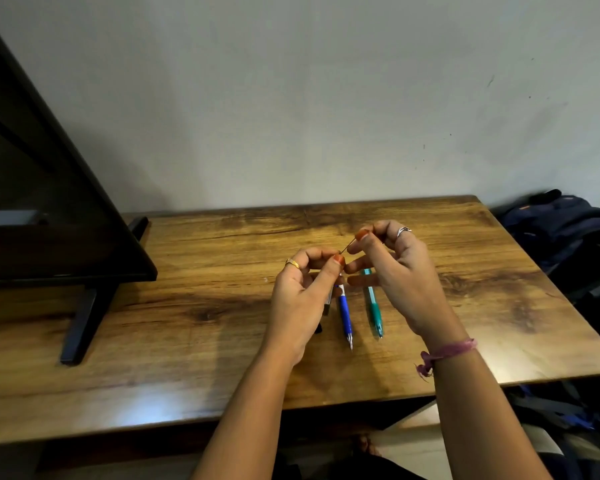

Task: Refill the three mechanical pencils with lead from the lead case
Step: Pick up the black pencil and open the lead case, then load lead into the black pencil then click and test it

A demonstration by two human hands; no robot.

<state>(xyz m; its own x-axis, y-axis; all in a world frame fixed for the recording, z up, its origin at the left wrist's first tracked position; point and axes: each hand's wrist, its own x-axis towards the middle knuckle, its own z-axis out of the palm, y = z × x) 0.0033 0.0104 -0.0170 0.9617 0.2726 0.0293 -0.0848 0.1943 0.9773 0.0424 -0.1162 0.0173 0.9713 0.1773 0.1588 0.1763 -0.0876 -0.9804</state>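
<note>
I see both hands raised over the wooden table (222, 341), close together, fingertips nearly meeting. My right hand (399, 268) has thumb and index pressed together, pinching the upper end of a thin lead stick (347, 245); the other fingers are loosely curled, one wearing a silver ring (404, 231). The lead slants down-left from that pinch to the left hand's fingertips. My left hand (300, 299) has thumb and index closed at the lead's lower end, holding something small there; I cannot tell whether it is the lead case or a pencil, it is mostly hidden by the palm. A dark and grey piece (327, 301) shows just below the left thumb, partly covered. Gold ring (292, 263) on a left finger.

Directly under the fingers, the blue pencil (345, 315) lies on the table, tip toward me. Just right of it, beneath the right hand's lower fingers, lies the teal pencil (374, 306), roughly parallel, not touching the blue one.

Purple thread band (445, 351) on the right wrist. Dark TV screen (49, 202) on its stand well left of the hands. Dark blue backpack (561, 223) past the table's right edge.
</note>
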